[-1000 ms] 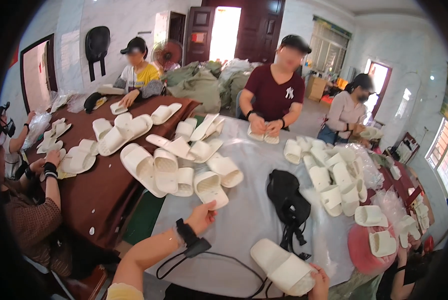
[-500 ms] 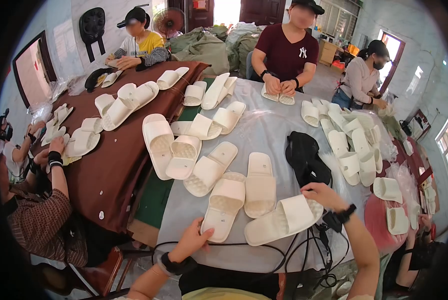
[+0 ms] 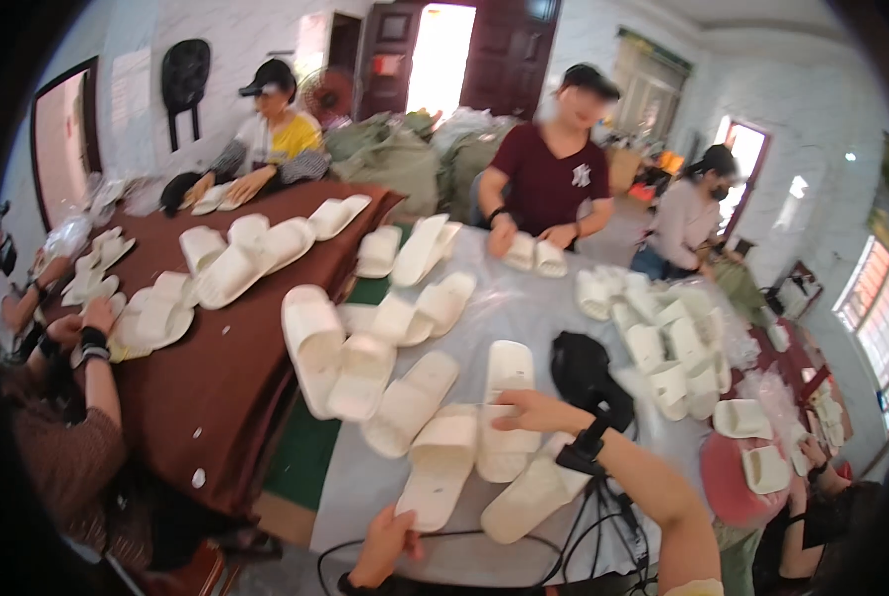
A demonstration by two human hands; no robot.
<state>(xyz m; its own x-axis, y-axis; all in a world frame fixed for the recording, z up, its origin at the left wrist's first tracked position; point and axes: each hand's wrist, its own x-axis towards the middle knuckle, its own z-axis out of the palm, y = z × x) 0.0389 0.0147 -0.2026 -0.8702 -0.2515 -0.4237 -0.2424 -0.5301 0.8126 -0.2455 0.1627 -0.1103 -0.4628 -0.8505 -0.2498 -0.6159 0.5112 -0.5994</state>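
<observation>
Several cream slippers with broad straps lie on the grey-covered table in front of me. My left hand grips the heel edge of the nearest left slipper, thumb on top. My right hand reaches across the slipper beside it. Its thumb and index finger are apart over that slipper's strap area; blur hides whether they touch it. Under my right forearm, a third slipper lies slanted, partly covered by the arm. Another slipper rests just beyond the left one.
A black bag-like object and black cables lie to the right. A pile of slippers stands beyond. At left is a brown-covered table with more slippers. A co-worker in a maroon shirt handles slippers opposite; others work around.
My right hand has let go of the slanted slipper and moved left over the middle slipper. My left hand stays on its slipper. The view has tilted up, so things appear lower.
</observation>
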